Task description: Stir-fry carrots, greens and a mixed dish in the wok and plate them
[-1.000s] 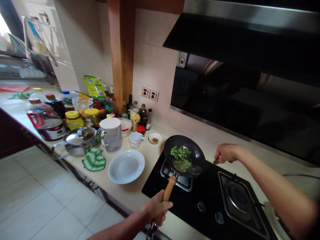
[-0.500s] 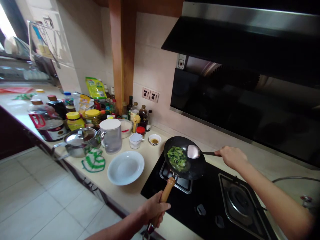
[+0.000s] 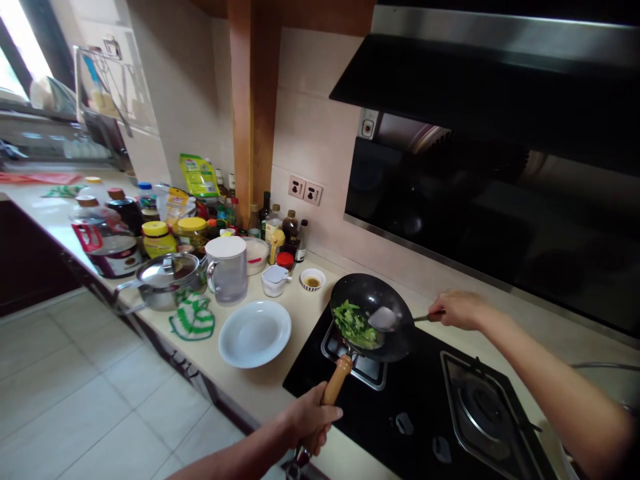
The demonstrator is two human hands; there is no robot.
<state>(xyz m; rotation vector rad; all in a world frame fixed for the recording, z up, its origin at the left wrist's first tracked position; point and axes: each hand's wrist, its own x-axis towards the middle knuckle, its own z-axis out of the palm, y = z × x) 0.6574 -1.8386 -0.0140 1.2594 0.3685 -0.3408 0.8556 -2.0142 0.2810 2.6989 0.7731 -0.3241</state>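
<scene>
My left hand (image 3: pixel 313 415) is wrapped round the wooden handle of a black wok (image 3: pixel 370 287), which stands tilted over the left burner of the gas stove (image 3: pixel 360 413). In my right hand (image 3: pixel 459 309) is the dark handle of a spatula (image 3: pixel 383 319). Its metal blade is inside the wok, at the right edge of a heap of green vegetables (image 3: pixel 353 323). The vegetables lie toward the wok's left and near side, with some liquid beside them. Part of the spatula's shaft passes over the wok's right rim.
Left of the stove sit a white plate (image 3: pixel 255 333), a small striped bowl (image 3: pixel 313 280), a lidded pitcher (image 3: pixel 230 277) and a green-striped cloth (image 3: pixel 193 319). Beyond are a steel pot (image 3: pixel 170 283) and several bottles. The range hood (image 3: pixel 480 73) hangs above.
The spatula blade has dipped lower and slightly left in the wok, reaching the vegetables, which are bunched a little differently. My left hand keeps its hold on the wok handle. The view has shifted slightly.
</scene>
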